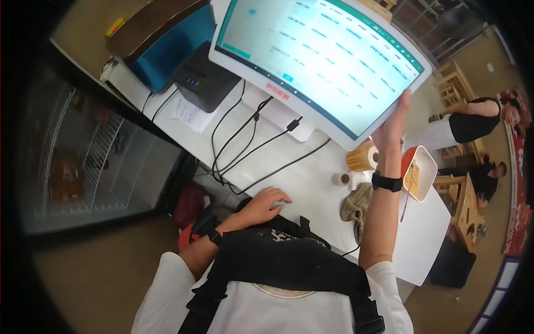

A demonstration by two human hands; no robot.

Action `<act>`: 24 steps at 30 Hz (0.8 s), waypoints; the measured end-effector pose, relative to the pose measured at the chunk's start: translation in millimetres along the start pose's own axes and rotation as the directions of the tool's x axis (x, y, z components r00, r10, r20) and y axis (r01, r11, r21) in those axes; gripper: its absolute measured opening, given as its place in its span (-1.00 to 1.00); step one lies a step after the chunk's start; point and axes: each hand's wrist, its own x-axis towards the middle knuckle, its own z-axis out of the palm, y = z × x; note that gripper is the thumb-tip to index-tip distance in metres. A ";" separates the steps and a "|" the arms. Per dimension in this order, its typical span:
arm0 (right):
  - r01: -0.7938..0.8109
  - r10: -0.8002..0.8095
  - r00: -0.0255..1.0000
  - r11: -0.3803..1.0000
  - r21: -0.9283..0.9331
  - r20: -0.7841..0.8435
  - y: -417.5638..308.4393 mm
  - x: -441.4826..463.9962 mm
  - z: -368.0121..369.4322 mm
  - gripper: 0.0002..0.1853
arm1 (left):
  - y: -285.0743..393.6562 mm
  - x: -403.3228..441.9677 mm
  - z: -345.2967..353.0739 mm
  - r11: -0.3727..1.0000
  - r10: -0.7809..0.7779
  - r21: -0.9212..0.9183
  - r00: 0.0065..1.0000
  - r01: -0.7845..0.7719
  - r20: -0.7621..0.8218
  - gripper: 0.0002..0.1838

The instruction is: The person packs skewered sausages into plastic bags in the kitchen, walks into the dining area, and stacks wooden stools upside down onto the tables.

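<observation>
Screen on, upper middle of frame, tilted in view, rows of text displayed; text too small to read. Right hand at its lower right edge, fingers partly hidden; whether clasping or only steadying, cannot tell. Left hand low on the table, centre of frame, fingers bent over a small pale thing, perhaps a mouse; pressure on it cannot be told. Cables loop left of centre; end connections unclear. Judged progress: screen powered and both hands placed, so work under way; completion not evident, and amount left cannot be read from the display.
</observation>
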 end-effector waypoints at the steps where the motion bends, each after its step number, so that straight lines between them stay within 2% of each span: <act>1: -0.018 0.018 1.000 1.000 -0.002 0.014 0.2 -1.5 1.2 -0.26 | 2.1 0.3 -1.8 1.000 -0.027 -0.013 0.999 0.027 0.020 -0.78; 3: -0.034 0.034 0.999 0.999 -0.002 -0.011 5.3 0.4 -1.5 -0.23 | 4.0 0.8 -4.3 1.000 -0.014 -0.009 0.999 0.014 0.043 -0.78; 5: -0.005 0.005 0.998 1.000 -0.001 0.056 9.6 4.1 -9.1 -0.16 | 4.9 2.6 -4.5 0.997 -0.065 -0.044 0.995 0.068 0.075 -0.77; 7: 0.003 -0.002 0.998 1.000 -0.011 0.065 9.4 2.4 -9.6 -0.10 | 7.7 3.4 -3.5 0.999 -0.041 -0.032 0.995 0.044 0.090 -0.77; 8: -0.021 0.015 0.994 0.998 0.051 0.106 16.6 6.8 -17.8 -0.08 | 8.3 5.0 -3.3 0.999 -0.041 -0.022 0.996 0.043 0.076 -0.77; 9: -0.035 0.032 0.994 0.999 0.023 0.109 14.5 4.3 -18.7 -0.08 | 7.7 6.6 -2.1 0.999 -0.025 -0.021 0.995 0.028 0.101 -0.77; 11: -0.143 0.139 0.990 0.965 -0.219 -0.034 29.5 -5.0 -40.9 -0.16 | 5.9 8.0 0.6 0.997 -0.047 -0.055 0.998 0.049 0.031 -0.78; 12: 0.029 -0.042 0.998 0.964 -0.263 -0.042 26.1 -25.8 -32.9 -0.26 | 7.7 10.3 -0.1 0.998 -0.037 -0.054 0.998 0.040 0.056 -0.78; 13: 0.197 -0.220 0.975 0.929 -0.313 -0.040 22.7 -57.6 -24.5 -0.35 | 10.3 14.7 -1.5 0.984 -0.089 -0.155 0.996 0.090 0.016 -0.79; 14: 0.195 -0.237 0.969 0.902 -0.386 -0.064 26.7 -86.9 -33.0 -0.46 | 13.1 20.1 -3.3 0.957 -0.146 -0.256 0.989 0.136 -0.020 -0.81; 15: 0.200 -0.268 0.963 0.799 -0.567 -0.037 36.4 -115.3 -48.8 -0.54 | 17.6 27.9 -4.1 0.958 -0.136 -0.255 0.991 0.130 -0.004 -0.81; 16: 0.198 -0.299 0.954 0.661 -0.724 -0.011 46.2 -143.9 -64.5 -0.62 | 23.7 37.5 -3.4 0.968 -0.123 -0.226 0.991 0.107 -0.058 -0.81; 17: 0.192 -0.311 0.948 0.375 -0.907 0.072 55.2 -169.6 -84.1 -0.66 | 28.4 47.3 -2.0 0.976 -0.112 -0.197 0.987 0.087 -0.114 -0.81; 18: 0.090 -0.249 0.968 0.246 -0.965 0.027 58.6 -189.4 -99.2 -0.65 | 30.8 57.5 -0.8 0.980 -0.099 -0.176 0.993 0.087 -0.057 -0.70; 19: -0.009 -0.193 0.981 0.108 -0.994 -0.029 60.7 -208.8 -114.0 -0.64 | 37.0 68.8 4.2 0.980 -0.098 -0.177 0.994 0.089 -0.047 -0.70; 21: -0.119 -0.095 0.989 -0.021 -0.993 -0.117 64.2 -254.8 -150.9 -0.66 | 52.6 92.6 20.2 0.993 -0.011 -0.115 0.998 0.004 -0.061 -0.53; 22: -0.151 -0.086 0.985 -0.002 -0.989 -0.150 57.8 -273.7 -163.8 -0.67 | 56.4 101.5 28.3 0.994 0.001 -0.108 0.999 -0.006 -0.050 -0.53; 24: -0.194 -0.087 0.977 0.014 -0.981 -0.195 48.0 -305.8 -184.2 -0.67 | 62.4 117.3 45.4 0.993 0.104 0.048 0.995 -0.104 0.006 -0.41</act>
